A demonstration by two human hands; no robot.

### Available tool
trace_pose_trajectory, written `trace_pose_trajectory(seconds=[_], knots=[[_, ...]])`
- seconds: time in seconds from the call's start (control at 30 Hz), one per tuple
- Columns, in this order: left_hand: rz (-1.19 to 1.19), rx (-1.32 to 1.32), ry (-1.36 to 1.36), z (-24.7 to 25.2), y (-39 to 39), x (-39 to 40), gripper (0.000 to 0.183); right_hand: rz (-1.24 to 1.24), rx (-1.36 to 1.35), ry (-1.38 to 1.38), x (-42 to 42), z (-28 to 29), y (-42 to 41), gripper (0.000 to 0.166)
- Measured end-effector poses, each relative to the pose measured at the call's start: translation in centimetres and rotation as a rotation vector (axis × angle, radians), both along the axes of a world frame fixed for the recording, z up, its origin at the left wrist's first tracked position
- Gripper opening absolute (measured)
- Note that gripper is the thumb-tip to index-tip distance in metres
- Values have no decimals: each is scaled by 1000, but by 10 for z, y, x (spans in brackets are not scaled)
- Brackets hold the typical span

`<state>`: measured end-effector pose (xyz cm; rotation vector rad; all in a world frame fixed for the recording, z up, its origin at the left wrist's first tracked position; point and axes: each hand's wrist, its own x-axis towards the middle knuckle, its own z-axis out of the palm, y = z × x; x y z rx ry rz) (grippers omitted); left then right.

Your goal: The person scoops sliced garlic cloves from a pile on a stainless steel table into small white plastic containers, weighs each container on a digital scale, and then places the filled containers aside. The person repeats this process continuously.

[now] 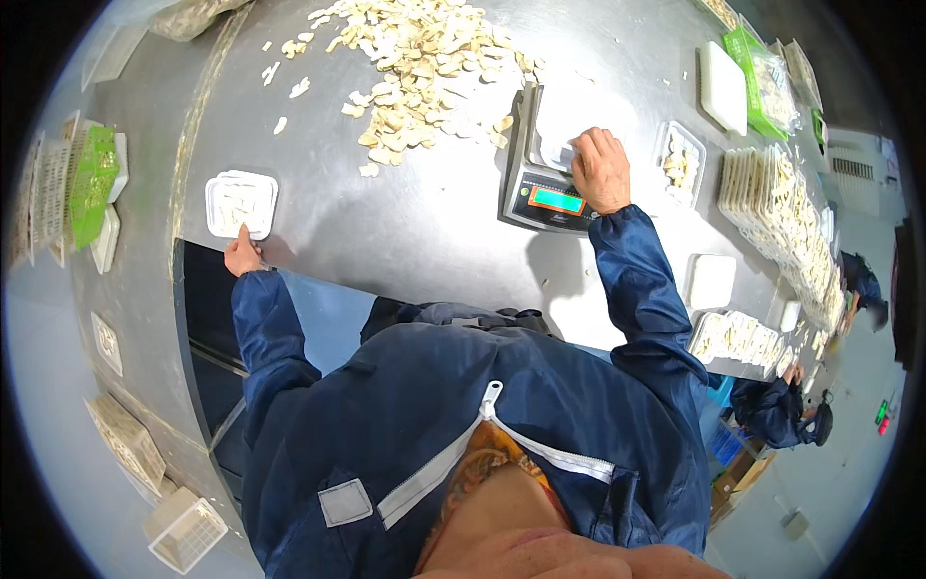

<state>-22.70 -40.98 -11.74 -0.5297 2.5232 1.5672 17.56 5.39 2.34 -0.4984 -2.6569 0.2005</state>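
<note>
At the left, my left hand [242, 253] grips the near rim of a shallow white plastic tray [271, 206], which looks doubled with another beneath it. A few pale food slices [235, 206] lie inside. My right hand [602, 170] is over the near right part of a digital bench scale [555, 201], its fingers bent at a white, glare-washed item [553, 137] on the platform. Their grip is hidden from above. The scale's green display is lit. Beyond and left of it spreads a loose pile of pale food slices [427, 87] on the steel table [405, 231].
Right of the scale are a filled clear tray [680, 163], stacked white trays [723, 87], a green basket [756, 83] and rows of filled trays [767, 217]. Co-workers [778, 412] are at the far right. Another green basket [94, 184] stands far left, past a table seam.
</note>
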Motion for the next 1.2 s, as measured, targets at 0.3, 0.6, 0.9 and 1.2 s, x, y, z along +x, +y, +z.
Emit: trace_pose_trajectory(seconds=[0.3,0.6,0.9,1.2], knots=[[40,87,61,0,5,-11,28,-195,-137,230,42,33,-15,36],[-13,186,211,9,3,-19,24,-722,-987,412,101,-49,-38,37],[-169,341,212,95,54,27,17,-785,-936,297,138,-83,-29,42],[-569,476,111,120,153,110,13,-666,-1241,421,116,-90,-19,46]])
